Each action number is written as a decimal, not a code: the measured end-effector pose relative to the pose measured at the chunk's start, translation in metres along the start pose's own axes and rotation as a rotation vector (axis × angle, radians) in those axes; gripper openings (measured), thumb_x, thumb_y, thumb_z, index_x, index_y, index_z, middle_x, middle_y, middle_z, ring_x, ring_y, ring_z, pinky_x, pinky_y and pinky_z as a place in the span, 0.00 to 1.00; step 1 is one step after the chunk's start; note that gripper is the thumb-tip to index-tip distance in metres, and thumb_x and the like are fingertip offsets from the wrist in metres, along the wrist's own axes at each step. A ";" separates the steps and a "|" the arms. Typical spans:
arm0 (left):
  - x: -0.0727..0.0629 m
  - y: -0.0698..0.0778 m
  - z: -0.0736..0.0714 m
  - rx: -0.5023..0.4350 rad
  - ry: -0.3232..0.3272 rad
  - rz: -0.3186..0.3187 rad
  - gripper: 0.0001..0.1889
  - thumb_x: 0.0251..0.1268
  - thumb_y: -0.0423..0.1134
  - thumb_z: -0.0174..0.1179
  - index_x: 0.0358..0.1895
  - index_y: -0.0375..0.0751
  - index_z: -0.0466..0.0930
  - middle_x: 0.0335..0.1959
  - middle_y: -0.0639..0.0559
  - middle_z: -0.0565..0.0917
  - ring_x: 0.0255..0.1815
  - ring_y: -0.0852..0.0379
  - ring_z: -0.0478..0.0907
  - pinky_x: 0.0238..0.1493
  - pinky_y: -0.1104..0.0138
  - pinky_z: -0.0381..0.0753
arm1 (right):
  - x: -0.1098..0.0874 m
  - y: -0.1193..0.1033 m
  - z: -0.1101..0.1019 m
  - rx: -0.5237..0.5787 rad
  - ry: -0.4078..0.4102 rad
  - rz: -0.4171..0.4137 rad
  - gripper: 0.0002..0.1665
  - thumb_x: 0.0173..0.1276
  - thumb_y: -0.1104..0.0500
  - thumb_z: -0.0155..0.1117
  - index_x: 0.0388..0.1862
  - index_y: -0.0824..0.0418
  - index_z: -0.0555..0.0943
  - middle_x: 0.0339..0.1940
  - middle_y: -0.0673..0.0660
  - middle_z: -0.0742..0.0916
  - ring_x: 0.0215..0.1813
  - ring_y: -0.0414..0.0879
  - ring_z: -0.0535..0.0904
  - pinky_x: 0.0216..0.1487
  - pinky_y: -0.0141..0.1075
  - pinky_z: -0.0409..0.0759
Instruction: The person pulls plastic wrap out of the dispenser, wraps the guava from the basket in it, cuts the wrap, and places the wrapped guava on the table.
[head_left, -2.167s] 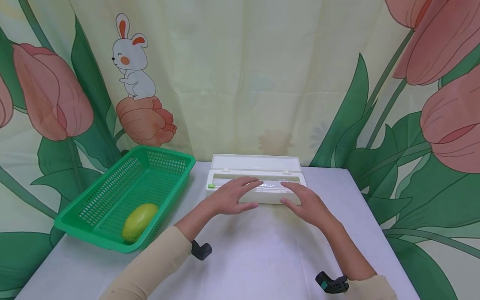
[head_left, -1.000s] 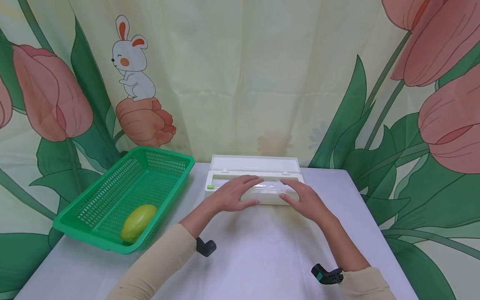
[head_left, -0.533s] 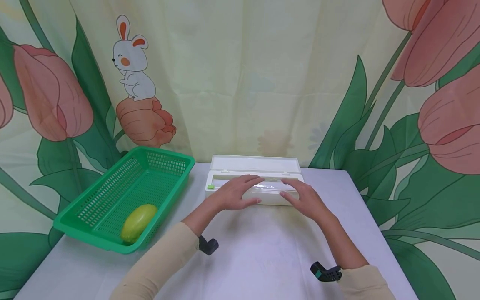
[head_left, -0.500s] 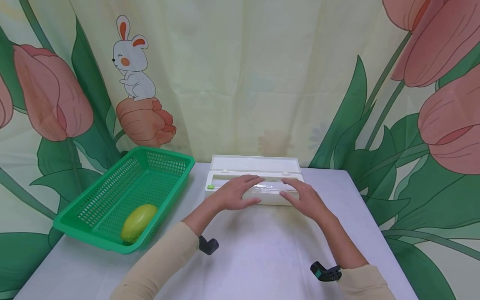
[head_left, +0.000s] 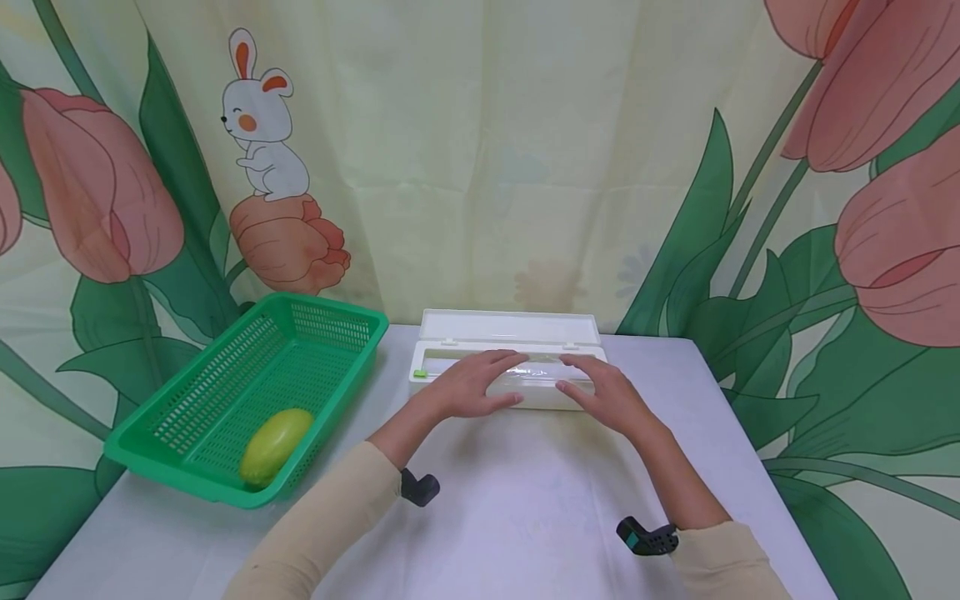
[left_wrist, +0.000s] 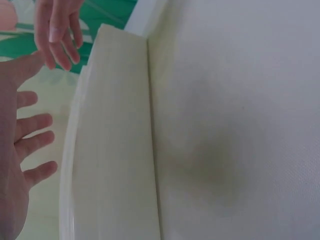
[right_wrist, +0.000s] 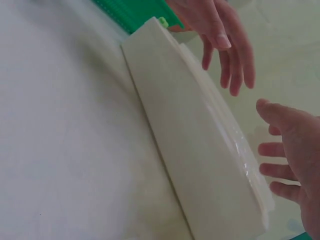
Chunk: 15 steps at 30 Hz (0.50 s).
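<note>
A: Where is the white box (head_left: 538, 396) lying from the 2 hands?

B: Toward the far edge of the table (head_left: 525, 500), just below and beyond them; the left hand (head_left: 474, 387) is hovering over the front, left of centre, the right hand (head_left: 611, 400) over the right part. In the wrist views the fingers are looking clear of the box

A: Which is sitting nearer?

B: Cannot tell; the 2 are hanging about equally close

A: State of the grip?

B: 0 things being held; fingers are extending loosely, thumbs spreading away from them. Clear film (head_left: 534, 370) is showing between the 2 hands

A: What would a reach be turning on?

B: Judging only: the drop from fingertips to film, the 2 hands coming in from the near side across 1 long axis, which is running left to right

A: And which way is the box pointing?

B: Its opening is facing up, its lid (head_left: 510, 327) standing folded back on the far side. A green tab (head_left: 420, 374) is marking the left end, toward the green basket (head_left: 270, 379), where a yellow-green fruit (head_left: 276, 447) is lying; the film is running along that same axis
</note>
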<state>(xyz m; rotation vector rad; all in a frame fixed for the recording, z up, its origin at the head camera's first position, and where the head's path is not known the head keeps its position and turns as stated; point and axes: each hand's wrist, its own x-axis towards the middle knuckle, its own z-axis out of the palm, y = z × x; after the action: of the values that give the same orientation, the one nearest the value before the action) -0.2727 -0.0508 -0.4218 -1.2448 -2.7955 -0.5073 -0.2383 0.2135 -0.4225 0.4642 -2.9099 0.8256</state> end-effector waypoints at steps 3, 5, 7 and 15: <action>0.002 0.000 0.001 -0.006 -0.010 -0.007 0.34 0.68 0.62 0.50 0.74 0.57 0.58 0.73 0.54 0.67 0.72 0.52 0.66 0.71 0.56 0.67 | 0.001 0.001 0.000 0.016 -0.010 0.014 0.36 0.66 0.39 0.62 0.69 0.53 0.71 0.68 0.59 0.76 0.70 0.59 0.69 0.65 0.61 0.70; 0.003 0.000 0.001 -0.010 -0.018 -0.014 0.34 0.68 0.62 0.49 0.75 0.57 0.57 0.73 0.55 0.66 0.72 0.52 0.65 0.71 0.56 0.66 | 0.002 0.001 0.000 0.027 -0.019 0.023 0.38 0.65 0.37 0.62 0.69 0.53 0.70 0.69 0.59 0.76 0.71 0.59 0.68 0.65 0.62 0.70; 0.004 0.000 0.001 -0.016 -0.026 -0.021 0.34 0.68 0.63 0.49 0.75 0.58 0.57 0.73 0.55 0.66 0.72 0.52 0.65 0.71 0.55 0.66 | 0.003 0.001 0.000 0.033 -0.026 0.031 0.40 0.64 0.35 0.61 0.69 0.53 0.70 0.69 0.58 0.76 0.71 0.59 0.68 0.65 0.62 0.69; 0.008 -0.001 0.003 -0.030 -0.047 -0.060 0.35 0.67 0.64 0.48 0.75 0.58 0.57 0.73 0.55 0.66 0.72 0.52 0.65 0.71 0.54 0.67 | 0.006 0.003 0.001 0.015 -0.039 0.045 0.41 0.64 0.34 0.61 0.70 0.52 0.70 0.69 0.58 0.75 0.72 0.59 0.67 0.66 0.63 0.68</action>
<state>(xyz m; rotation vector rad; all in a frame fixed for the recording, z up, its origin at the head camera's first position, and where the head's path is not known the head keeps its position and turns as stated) -0.2788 -0.0446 -0.4237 -1.1972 -2.8823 -0.5316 -0.2454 0.2141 -0.4240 0.4225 -2.9616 0.8545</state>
